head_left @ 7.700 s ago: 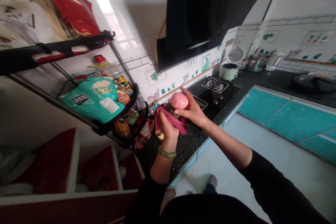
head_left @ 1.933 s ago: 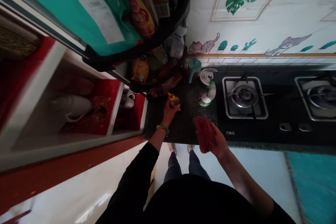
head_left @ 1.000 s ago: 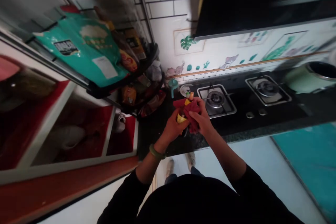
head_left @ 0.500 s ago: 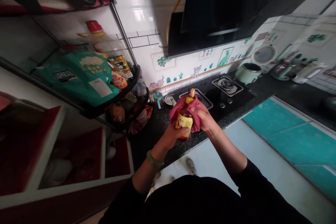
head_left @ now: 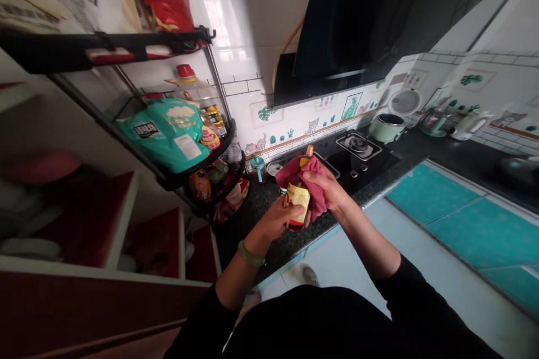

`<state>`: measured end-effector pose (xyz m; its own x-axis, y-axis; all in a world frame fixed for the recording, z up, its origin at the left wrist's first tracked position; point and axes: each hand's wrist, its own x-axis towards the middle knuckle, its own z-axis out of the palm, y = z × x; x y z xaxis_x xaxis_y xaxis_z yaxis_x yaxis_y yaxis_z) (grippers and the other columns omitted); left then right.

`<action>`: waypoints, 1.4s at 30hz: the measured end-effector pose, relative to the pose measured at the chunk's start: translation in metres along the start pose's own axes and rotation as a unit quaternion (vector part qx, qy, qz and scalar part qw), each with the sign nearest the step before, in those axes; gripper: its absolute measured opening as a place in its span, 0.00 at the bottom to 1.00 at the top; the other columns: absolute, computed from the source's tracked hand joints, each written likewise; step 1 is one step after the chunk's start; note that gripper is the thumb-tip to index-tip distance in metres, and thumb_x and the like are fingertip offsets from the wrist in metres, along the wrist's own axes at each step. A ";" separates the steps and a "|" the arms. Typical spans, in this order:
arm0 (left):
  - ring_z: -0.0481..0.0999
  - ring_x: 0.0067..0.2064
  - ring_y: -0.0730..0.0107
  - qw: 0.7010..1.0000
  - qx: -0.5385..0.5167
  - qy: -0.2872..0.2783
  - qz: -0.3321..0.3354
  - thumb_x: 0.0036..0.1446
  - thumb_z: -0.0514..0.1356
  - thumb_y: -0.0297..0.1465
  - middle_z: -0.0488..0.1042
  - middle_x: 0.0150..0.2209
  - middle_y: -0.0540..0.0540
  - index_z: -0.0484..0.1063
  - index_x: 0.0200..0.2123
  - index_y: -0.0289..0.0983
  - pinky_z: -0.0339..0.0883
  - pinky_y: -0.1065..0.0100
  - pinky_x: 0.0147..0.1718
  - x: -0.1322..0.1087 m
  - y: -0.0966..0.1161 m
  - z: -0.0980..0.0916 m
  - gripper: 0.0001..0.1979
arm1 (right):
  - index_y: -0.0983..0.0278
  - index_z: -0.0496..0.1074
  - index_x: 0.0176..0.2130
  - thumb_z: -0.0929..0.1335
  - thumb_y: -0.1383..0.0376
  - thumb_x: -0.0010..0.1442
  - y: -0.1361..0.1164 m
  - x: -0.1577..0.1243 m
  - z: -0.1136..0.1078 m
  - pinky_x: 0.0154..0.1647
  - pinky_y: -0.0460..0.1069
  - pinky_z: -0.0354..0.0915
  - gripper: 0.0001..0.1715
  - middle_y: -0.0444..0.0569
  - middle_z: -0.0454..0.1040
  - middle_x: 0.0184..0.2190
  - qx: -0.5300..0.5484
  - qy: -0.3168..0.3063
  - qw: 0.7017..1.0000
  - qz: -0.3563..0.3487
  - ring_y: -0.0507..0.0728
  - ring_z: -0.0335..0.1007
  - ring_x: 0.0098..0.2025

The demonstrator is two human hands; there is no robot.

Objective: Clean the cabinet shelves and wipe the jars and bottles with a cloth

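Note:
A sauce bottle (head_left: pixel 298 199) with a yellow label and an orange cap is held up over the counter, slightly tilted. My left hand (head_left: pixel 279 217) is closed around its lower part, thumb across the label. In my right hand (head_left: pixel 324 184) is a dark pink cloth (head_left: pixel 312 179), pressed against the bottle's upper part and draped around its neck. The cloth hides most of the neck, and the fingers of my right hand are partly covered by it.
Left of me, a black rack (head_left: pixel 151 50) holds a teal bag (head_left: pixel 168 129), an oil bottle (head_left: pixel 196 90) and packets. A gas stove (head_left: pixel 357 148) lies ahead under a black range hood (head_left: pixel 353 22). A green rice cooker (head_left: pixel 386 128) stands on the counter (head_left: pixel 248 235).
The camera view has shifted, showing more of the rack's top shelf. The cloth now hangs lower on the right side of the bottle and spreads left of its neck; both hands keep hold.

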<state>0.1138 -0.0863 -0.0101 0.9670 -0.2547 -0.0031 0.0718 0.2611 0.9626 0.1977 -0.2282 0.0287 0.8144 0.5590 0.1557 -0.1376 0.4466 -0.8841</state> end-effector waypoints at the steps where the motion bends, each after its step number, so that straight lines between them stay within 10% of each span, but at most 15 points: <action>1: 0.74 0.28 0.67 0.997 -0.051 -0.052 -0.010 0.50 0.69 0.50 0.77 0.30 0.43 0.75 0.38 0.34 0.65 0.67 0.28 -0.004 0.000 0.002 0.24 | 0.59 0.74 0.46 0.80 0.55 0.50 -0.003 0.000 -0.003 0.43 0.53 0.76 0.27 0.45 0.81 0.38 0.020 -0.021 0.999 0.020 0.58 0.78 0.38; 6: 0.72 0.25 0.68 0.995 -0.079 -0.065 -0.006 0.51 0.68 0.52 0.75 0.28 0.43 0.77 0.38 0.35 0.59 0.68 0.23 -0.009 0.002 0.008 0.25 | 0.58 0.74 0.47 0.82 0.55 0.43 -0.008 0.002 -0.004 0.42 0.54 0.77 0.33 0.44 0.81 0.36 0.065 -0.045 0.996 0.045 0.58 0.78 0.35; 10: 0.75 0.27 0.66 0.986 0.096 0.131 0.030 0.48 0.71 0.45 0.78 0.28 0.44 0.76 0.40 0.34 0.66 0.67 0.27 0.008 0.007 0.003 0.24 | 0.59 0.71 0.43 0.79 0.53 0.51 0.000 0.008 0.016 0.41 0.52 0.74 0.25 0.44 0.78 0.35 0.004 0.039 0.999 -0.030 0.56 0.75 0.35; 15: 0.78 0.39 0.61 0.889 0.315 0.315 0.108 0.39 0.76 0.35 0.80 0.38 0.45 0.73 0.47 0.37 0.71 0.64 0.39 0.023 0.012 -0.003 0.30 | 0.59 0.70 0.41 0.77 0.55 0.55 0.008 0.016 0.028 0.46 0.50 0.70 0.20 0.41 0.73 0.36 -0.094 0.188 0.964 -0.163 0.54 0.71 0.39; 19: 0.77 0.35 0.65 0.987 0.105 0.110 0.051 0.46 0.73 0.43 0.79 0.36 0.44 0.73 0.46 0.36 0.71 0.68 0.31 0.016 0.013 -0.002 0.27 | 0.59 0.71 0.42 0.79 0.54 0.50 -0.017 0.021 0.016 0.42 0.52 0.73 0.24 0.44 0.77 0.35 -0.039 0.050 0.996 -0.056 0.56 0.73 0.37; 22: 0.76 0.29 0.67 0.996 -0.060 -0.058 0.017 0.46 0.70 0.48 0.78 0.32 0.43 0.75 0.43 0.34 0.65 0.70 0.22 0.010 0.013 0.003 0.27 | 0.60 0.74 0.43 0.81 0.50 0.47 -0.032 0.025 0.007 0.42 0.56 0.75 0.29 0.47 0.81 0.37 -0.010 -0.021 1.000 0.008 0.60 0.76 0.37; 27: 0.72 0.25 0.71 0.987 0.083 0.126 0.057 0.46 0.72 0.40 0.78 0.27 0.46 0.75 0.37 0.34 0.65 0.69 0.25 0.018 0.015 0.005 0.19 | 0.58 0.73 0.48 0.78 0.46 0.53 -0.011 0.027 0.009 0.50 0.58 0.75 0.30 0.47 0.80 0.40 -0.028 0.035 0.998 -0.051 0.61 0.77 0.42; 32: 0.83 0.44 0.54 0.875 0.330 0.328 0.135 0.47 0.73 0.32 0.84 0.44 0.40 0.74 0.50 0.39 0.73 0.61 0.41 0.031 0.008 -0.010 0.26 | 0.58 0.65 0.58 0.72 0.44 0.63 0.024 0.014 0.028 0.65 0.60 0.67 0.32 0.53 0.73 0.53 -0.160 0.119 0.960 -0.196 0.63 0.72 0.56; 37: 0.84 0.46 0.52 0.906 0.283 0.294 0.116 0.47 0.73 0.33 0.84 0.46 0.39 0.71 0.59 0.38 0.74 0.60 0.43 0.032 -0.006 -0.012 0.34 | 0.58 0.67 0.53 0.76 0.50 0.59 0.012 0.011 0.030 0.59 0.57 0.69 0.29 0.50 0.74 0.48 -0.220 0.124 0.951 -0.179 0.60 0.72 0.51; 42: 0.80 0.36 0.63 0.991 0.032 0.129 0.009 0.38 0.77 0.34 0.83 0.37 0.43 0.78 0.43 0.33 0.71 0.67 0.35 0.021 -0.004 -0.002 0.27 | 0.61 0.71 0.42 0.81 0.54 0.50 -0.017 0.030 0.007 0.43 0.54 0.74 0.27 0.46 0.79 0.36 -0.044 -0.087 0.995 0.033 0.57 0.75 0.36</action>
<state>0.1342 -0.0906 -0.0149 0.9989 -0.0023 -0.0463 0.0458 0.2017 0.9784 0.2201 -0.2143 0.0520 0.6945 0.7006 0.1639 -0.1306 0.3468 -0.9288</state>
